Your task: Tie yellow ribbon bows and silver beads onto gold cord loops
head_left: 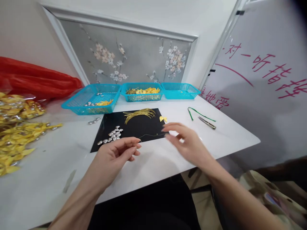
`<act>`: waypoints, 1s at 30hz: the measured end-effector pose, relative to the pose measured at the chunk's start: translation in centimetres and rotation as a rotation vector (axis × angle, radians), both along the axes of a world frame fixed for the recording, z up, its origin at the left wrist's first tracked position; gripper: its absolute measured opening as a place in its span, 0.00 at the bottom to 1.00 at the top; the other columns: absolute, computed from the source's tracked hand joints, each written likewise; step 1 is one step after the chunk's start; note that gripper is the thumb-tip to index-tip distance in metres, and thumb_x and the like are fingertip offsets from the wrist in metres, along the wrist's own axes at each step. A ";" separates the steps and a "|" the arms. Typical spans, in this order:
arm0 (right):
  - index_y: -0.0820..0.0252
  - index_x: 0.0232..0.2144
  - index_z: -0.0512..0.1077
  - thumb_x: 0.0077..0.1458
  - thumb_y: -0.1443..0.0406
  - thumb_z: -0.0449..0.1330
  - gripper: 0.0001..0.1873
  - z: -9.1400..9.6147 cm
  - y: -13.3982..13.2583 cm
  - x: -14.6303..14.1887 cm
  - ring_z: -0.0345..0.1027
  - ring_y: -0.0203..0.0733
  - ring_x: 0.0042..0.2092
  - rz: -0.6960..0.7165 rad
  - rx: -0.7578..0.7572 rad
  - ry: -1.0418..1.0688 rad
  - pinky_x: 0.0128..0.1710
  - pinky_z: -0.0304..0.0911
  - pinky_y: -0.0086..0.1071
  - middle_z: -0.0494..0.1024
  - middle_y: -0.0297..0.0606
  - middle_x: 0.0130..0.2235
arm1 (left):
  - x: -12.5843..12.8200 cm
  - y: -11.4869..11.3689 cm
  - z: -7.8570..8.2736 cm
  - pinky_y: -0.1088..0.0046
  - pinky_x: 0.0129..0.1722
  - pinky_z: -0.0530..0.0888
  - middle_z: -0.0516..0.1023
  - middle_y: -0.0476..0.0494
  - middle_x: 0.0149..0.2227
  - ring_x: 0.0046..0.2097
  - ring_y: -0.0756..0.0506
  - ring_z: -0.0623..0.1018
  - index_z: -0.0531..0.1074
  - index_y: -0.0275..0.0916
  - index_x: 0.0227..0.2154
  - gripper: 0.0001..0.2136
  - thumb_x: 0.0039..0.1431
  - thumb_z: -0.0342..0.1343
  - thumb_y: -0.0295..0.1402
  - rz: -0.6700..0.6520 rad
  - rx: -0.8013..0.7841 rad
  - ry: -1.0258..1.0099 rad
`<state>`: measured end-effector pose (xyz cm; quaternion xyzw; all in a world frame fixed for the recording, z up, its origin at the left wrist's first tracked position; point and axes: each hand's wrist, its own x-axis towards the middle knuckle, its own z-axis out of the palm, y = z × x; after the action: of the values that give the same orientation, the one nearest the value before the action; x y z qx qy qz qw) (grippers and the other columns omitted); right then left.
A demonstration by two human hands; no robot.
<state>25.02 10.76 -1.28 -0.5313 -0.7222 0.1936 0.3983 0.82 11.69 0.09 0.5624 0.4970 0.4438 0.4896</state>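
Observation:
My left hand [115, 156] hovers over the front edge of the black mat [144, 126], thumb and forefinger pinched together at one end of a thin gold thread [152, 135]. The thread runs right across the mat to my right hand [185, 140], which is motion-blurred, fingers stretched and apart, the lower fingertips at the thread's other end. On the mat lie a bundle of gold threads [139, 113], a heap of silver beads [112, 134] and a small yellow bow [163, 118].
Three turquoise baskets [82, 103] line the back of the white table [168, 159], two holding yellow bows and beads. Yellow bows in clear bags [16, 134] pile at the left beside red plastic. Tweezers [207, 123] and a green ribbon [199, 113] lie right. A whiteboard [263, 80] stands right.

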 end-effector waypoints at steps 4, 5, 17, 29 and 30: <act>0.56 0.57 0.71 0.54 0.64 0.68 0.29 -1.0 -0.3 -3.7 0.75 0.47 0.51 0.220 -0.143 0.104 0.37 0.71 0.32 0.78 0.44 0.56 | -0.1 -0.5 0.5 0.84 0.28 0.77 0.84 0.44 0.31 0.31 0.50 0.79 0.85 0.39 0.34 0.11 0.44 0.73 0.28 -0.012 -0.137 -0.210; 0.57 0.56 0.71 0.54 0.65 0.68 0.27 -1.4 -0.2 -4.2 0.77 0.45 0.47 0.254 -0.182 0.125 0.37 0.70 0.31 0.82 0.43 0.50 | -0.2 -0.6 0.6 0.84 0.26 0.77 0.83 0.44 0.32 0.30 0.51 0.78 0.84 0.37 0.34 0.12 0.44 0.73 0.28 -0.011 -0.177 -0.281; 0.59 0.28 0.69 0.63 0.63 0.54 0.12 -1.3 -1.0 -0.8 0.60 0.36 0.29 0.187 -0.296 0.278 0.29 0.54 0.29 0.66 0.30 0.26 | -2.5 -1.7 1.7 0.88 0.16 0.69 0.63 0.53 0.23 0.19 0.59 0.67 0.73 0.31 0.25 0.11 0.61 0.53 0.16 -0.017 -0.403 -0.830; 0.60 0.27 0.69 0.64 0.59 0.52 0.16 -0.2 -3.2 -4.7 0.49 0.30 0.21 0.399 -0.428 0.390 0.20 0.47 0.24 0.56 0.24 0.19 | -3.9 -2.1 2.1 0.88 0.18 0.65 0.60 0.55 0.26 0.22 0.58 0.63 0.68 0.36 0.25 0.09 0.54 0.63 0.20 -0.080 -0.349 -0.721; 0.59 0.26 0.69 0.64 0.58 0.52 0.17 0.0 -3.2 -3.9 0.47 0.30 0.22 0.354 -0.397 0.386 0.20 0.45 0.25 0.54 0.25 0.20 | -4.1 -2.3 2.0 0.87 0.18 0.63 0.61 0.55 0.26 0.22 0.58 0.61 0.68 0.36 0.24 0.10 0.55 0.64 0.23 -0.101 -0.360 -0.670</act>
<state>21.14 7.56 -1.27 -0.4183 -0.6627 0.4939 0.3767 -3.31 9.40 2.08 0.3147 0.3511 0.4841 0.7372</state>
